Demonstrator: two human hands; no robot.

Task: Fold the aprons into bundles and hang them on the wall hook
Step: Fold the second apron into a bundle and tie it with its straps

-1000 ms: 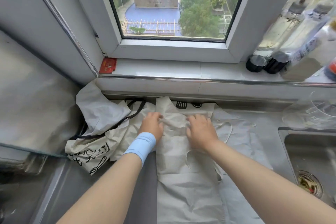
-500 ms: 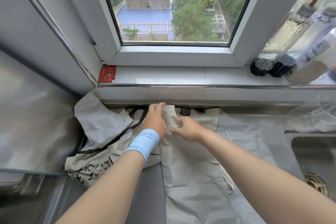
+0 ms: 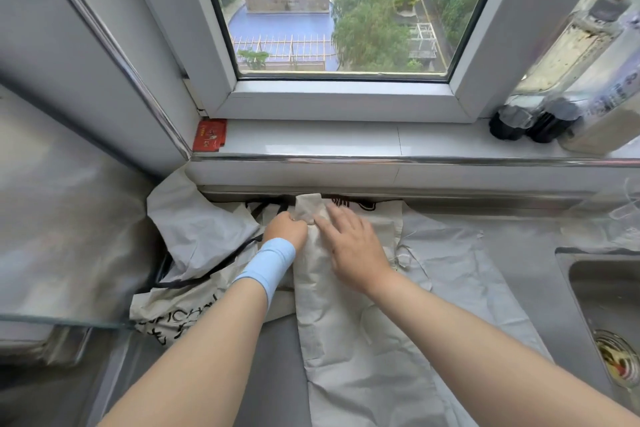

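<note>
At the centre of the frame, a person works a pale beige apron (image 3: 346, 322) on a grey kitchen surface (image 3: 273, 357) below a window sill (image 3: 311, 142). The apron lies in a long narrow strip running from the bottom of the frame up to the sill's base. The left hand (image 3: 285, 227), with a light blue wristband (image 3: 268, 265), has its fingers (image 3: 294, 218) curled and pinching the apron's small top flap, which stands against the ledge. Just to the right, the right hand (image 3: 349, 246) rests palm down on the cloth, its fingers (image 3: 332, 218) straight and slightly spread, pressing the fabric flat. A second apron (image 3: 194, 236) (crumpled, with a black strap and black lettering) sits heaped at centre left, touching the first. A red packet (image 3: 209, 135) lies on the sill's left end, bottles (image 3: 588, 80) lean at upper right, and a steel sink (image 3: 602, 305) fills the lower right edge.
</note>
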